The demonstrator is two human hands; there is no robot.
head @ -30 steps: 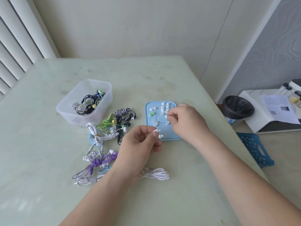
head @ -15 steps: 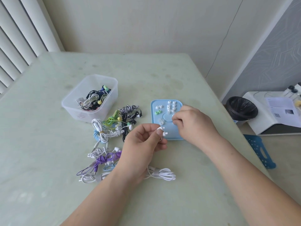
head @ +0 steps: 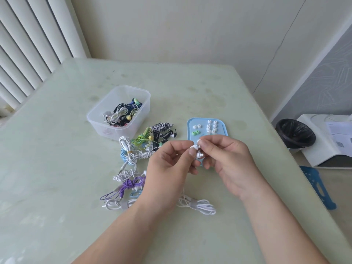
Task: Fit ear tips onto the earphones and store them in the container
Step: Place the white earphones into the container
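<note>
The right hand (head: 232,162) has left the light blue plastic tray (head: 225,128) and now meets the left hand (head: 167,168).
Its thumb and forefinger pinch a small white silicone ear tip (head: 198,141) against the white wired earphones (head: 194,147), which the left hand's curled fingers grip just in front of the tray; their bundled cable (head: 202,205) trails onto the pale green table (head: 57,168). The clear plastic container (head: 95,119) sits well apart, far left, holding other earphones (head: 122,114).

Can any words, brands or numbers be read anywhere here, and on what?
No text is readable.
Paper sheet on the white stand, far right: printed lines and dark squares, too blurred to read.
Clear container and blue tray: no lettering visible.
</note>
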